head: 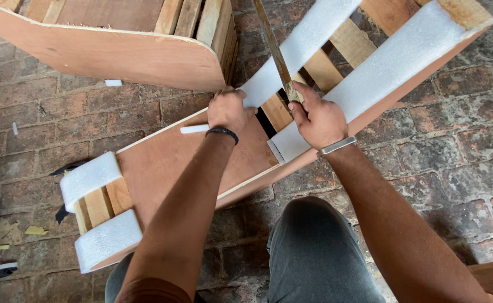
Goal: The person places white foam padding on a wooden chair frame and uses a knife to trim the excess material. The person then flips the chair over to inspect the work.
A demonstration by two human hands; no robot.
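A wooden frame with a plywood panel and slats lies on the brick floor in front of me. Strips of white foam run along its edges. My left hand is closed on the end of one white foam strip near the panel's edge. My right hand grips a long thin blade-like tool, which slants up and away over the slats. More foam wraps the frame's near left end.
A second plywood and slat piece lies at the top left. A small white stick rests on the panel. Scraps lie on the brick floor at the left. My knee is below the frame.
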